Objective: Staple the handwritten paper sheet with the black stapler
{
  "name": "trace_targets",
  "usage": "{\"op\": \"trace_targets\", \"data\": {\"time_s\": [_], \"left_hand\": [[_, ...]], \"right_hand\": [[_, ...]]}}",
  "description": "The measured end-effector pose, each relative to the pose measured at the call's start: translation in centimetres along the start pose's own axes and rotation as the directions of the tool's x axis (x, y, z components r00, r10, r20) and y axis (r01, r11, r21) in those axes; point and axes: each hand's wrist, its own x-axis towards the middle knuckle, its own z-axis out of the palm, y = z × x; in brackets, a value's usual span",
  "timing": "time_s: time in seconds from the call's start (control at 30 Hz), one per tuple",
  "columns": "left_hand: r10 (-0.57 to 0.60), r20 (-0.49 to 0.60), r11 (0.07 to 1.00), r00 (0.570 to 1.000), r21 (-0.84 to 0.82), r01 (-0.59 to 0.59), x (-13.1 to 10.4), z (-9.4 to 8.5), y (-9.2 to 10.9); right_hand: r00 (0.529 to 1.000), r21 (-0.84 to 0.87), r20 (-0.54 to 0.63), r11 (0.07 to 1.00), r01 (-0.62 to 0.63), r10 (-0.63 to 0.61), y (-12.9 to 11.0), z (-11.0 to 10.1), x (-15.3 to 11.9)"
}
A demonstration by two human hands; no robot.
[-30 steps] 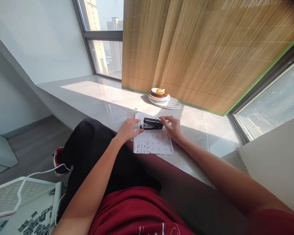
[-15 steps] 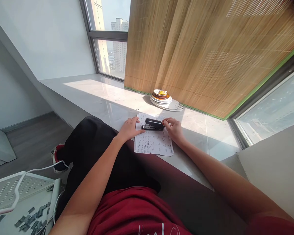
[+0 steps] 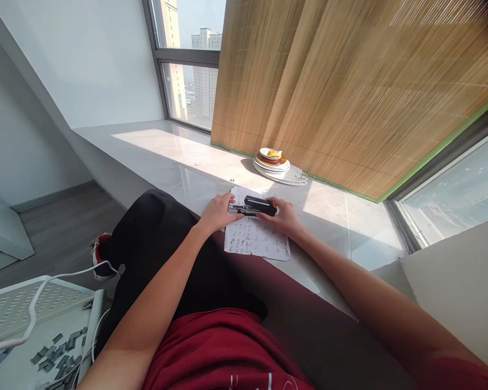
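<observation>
A black stapler [image 3: 261,204] lies lengthwise over a sheet of white paper with handwriting [image 3: 258,244]. Its metal part shows at the left end, uncovered by the black top. My left hand [image 3: 217,213] grips that end, thumb along the near side and fingers at the far side. Around the right end, near a small red spot, my right hand [image 3: 285,216] is closed with thumb in front and fingers behind. Whether the stapler presses flat on the paper is hard to tell.
A stack of plates [image 3: 271,164] with a small yellow item on top stands on the sunlit sill [image 3: 179,157]. Behind it hangs a bamboo blind [image 3: 309,92]. At lower left, a white perforated rack [image 3: 36,303] holds grey pieces, with a white cable [image 3: 32,314] across it.
My right hand has shifted from pinching the stapler's rear corner to wrapping round its right end. More metal shows at the left end. The camera view has swung slightly left.
</observation>
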Motion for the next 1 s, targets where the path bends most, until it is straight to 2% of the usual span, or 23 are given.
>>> {"op": "trace_targets", "data": {"time_s": [0.07,0.13,0.23,0.3,0.33,0.4,0.47,0.53,0.63,0.73,0.83,0.93,1.0], "left_hand": [[-0.02,0.009,1.0,1.0,-0.022,0.02,0.0,0.0,-0.1],[-0.036,-0.014,0.997,0.999,-0.066,0.035,0.0,-0.1,0.0],[-0.083,-0.22,0.967,0.972,-0.255,0.024,-0.2,-0.3,0.9],[-0.167,-0.3,0.882,0.939,-0.471,0.006,-0.3,-0.5,1.9],[-0.212,-0.278,0.814,0.937,-0.581,0.011,-0.4,-0.6,2.4],[-0.27,-0.131,0.647,0.954,-0.759,0.079,-0.6,-0.6,3.5],[-0.294,0.037,0.478,0.955,-0.86,0.181,-0.6,-0.6,4.2],[-0.298,0.158,0.327,0.941,-0.91,0.257,-0.4,-0.4,4.4],[-0.342,0.206,0.166,0.917,-0.947,0.275,-0.2,-0.2,4.0],[-0.394,0.198,0.072,0.898,-0.967,0.245,-0.1,0.0,3.5],[-0.421,0.147,0.085,0.895,-0.976,0.201,-0.2,-0.1,3.3],[-0.469,-0.006,0.22,0.883,-0.969,0.11,-0.5,-0.5,3.6],[-0.455,-0.108,0.32,0.884,-0.946,0.049,-0.7,-0.8,3.9]], "right_hand": [[0.999,-0.07,-0.015,0.997,0.03,-0.031,-0.1,0.3,-0.1],[0.988,-0.115,-0.081,0.986,0.124,-0.134,-0.4,0.4,-0.4],[0.916,-0.191,-0.197,0.93,0.313,-0.349,-0.9,0.2,-1.0],[0.867,-0.256,-0.23,0.887,0.385,-0.443,-1.3,0.0,-1.5],[0.851,-0.287,-0.225,0.867,0.408,-0.475,-1.4,-0.1,-1.7],[0.839,-0.33,-0.17,0.832,0.446,-0.517,-1.7,-0.4,-2.0],[0.848,-0.354,-0.074,0.809,0.469,-0.524,-2.0,-0.6,-2.4],[0.871,-0.372,0.011,0.807,0.459,-0.491,-2.1,-0.7,-2.8],[0.901,-0.401,0.046,0.818,0.412,-0.432,-1.9,-0.7,-3.2],[0.888,-0.418,0.015,0.804,0.423,-0.46,-1.7,-0.6,-3.2],[0.873,-0.409,-0.144,0.831,0.376,-0.466,-2.2,-0.2,-2.8],[0.903,-0.316,-0.307,0.927,0.202,-0.301,-2.9,0.3,-2.3],[0.945,-0.211,-0.285,0.972,0.1,-0.159,-2.8,0.6,-1.9]]}}
